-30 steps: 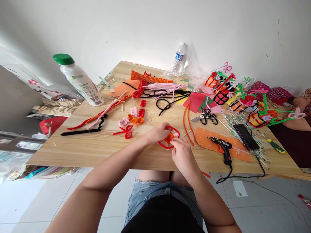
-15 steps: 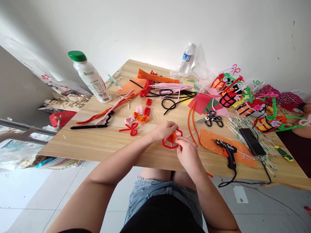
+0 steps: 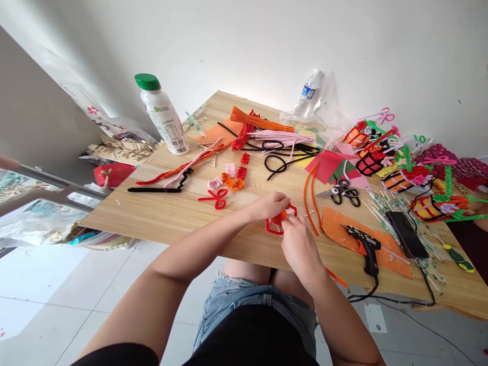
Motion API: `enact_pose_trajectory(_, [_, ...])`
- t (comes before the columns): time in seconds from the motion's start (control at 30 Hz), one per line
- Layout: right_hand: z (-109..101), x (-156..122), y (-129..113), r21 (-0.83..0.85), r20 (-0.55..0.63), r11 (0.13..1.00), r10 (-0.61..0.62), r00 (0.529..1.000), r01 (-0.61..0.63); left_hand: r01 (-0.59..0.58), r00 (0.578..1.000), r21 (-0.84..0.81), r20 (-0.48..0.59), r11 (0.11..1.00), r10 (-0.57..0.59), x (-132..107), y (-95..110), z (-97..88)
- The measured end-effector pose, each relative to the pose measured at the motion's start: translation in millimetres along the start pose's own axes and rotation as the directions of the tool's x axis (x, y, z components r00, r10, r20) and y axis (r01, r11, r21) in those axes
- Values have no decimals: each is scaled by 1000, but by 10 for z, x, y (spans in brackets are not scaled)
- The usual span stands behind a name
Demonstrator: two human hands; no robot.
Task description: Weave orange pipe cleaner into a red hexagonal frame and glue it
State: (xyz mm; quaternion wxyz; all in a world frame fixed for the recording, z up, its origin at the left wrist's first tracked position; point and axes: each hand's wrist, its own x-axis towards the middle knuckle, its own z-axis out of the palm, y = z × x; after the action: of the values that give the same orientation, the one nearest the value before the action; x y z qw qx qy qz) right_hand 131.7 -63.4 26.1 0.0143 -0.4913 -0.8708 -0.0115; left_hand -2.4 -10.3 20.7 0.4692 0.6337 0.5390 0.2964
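Note:
Close to the table's front edge, my left hand (image 3: pixel 271 204) and my right hand (image 3: pixel 299 238) are both closed on a pipe-cleaner piece (image 3: pixel 279 217). It has a red angular outline with orange and pale pink inside; my fingers cover part of it. To the left lie a red pipe-cleaner bow (image 3: pixel 219 199) and several small folded bits in orange (image 3: pixel 233 182), red and pink. Two long orange pipe cleaners (image 3: pixel 309 198) curve just right of my hands. Farther right, a black hot glue gun (image 3: pixel 364 244) rests on orange card (image 3: pixel 331 223).
A white bottle with a green cap (image 3: pixel 162 114) stands at the back left. Bundled orange pipe cleaners (image 3: pixel 263 119), scissors (image 3: pixel 343 193), a phone (image 3: pixel 407 234) and a screwdriver (image 3: pixel 457 256) lie about. Several decorated baskets (image 3: pixel 406 175) fill the right, where part of another person shows.
The view has shifted, so the table's things appear farther right. Both hands stay on the pipe-cleaner piece, with only slight finger movement.

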Motion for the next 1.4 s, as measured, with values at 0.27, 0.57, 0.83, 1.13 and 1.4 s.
enact_pose_trajectory(0.27, [31,18,81,121,-56,992,-11,998,18,-29,998,79,52,997,25,1,10,-80])
enact_pose_trajectory(0.57, [160,55,256,346,-316,936,54,947,62,0,997,53,83,999,-4,36,-75,-89])
enact_pose_trajectory(0.83, [149,23,303,341,-379,934,239,894,-106,-3,994,-97,-106,995,-8,49,-85,30])
enact_pose_trajectory(1.13, [-58,-116,324,158,-88,938,323,942,-307,-34,974,-148,-226,988,-1,43,-137,201])
enact_pose_trajectory(1.4, [-53,-40,296,197,6,924,334,942,-329,20,986,-228,-159,973,-57,55,-191,248])
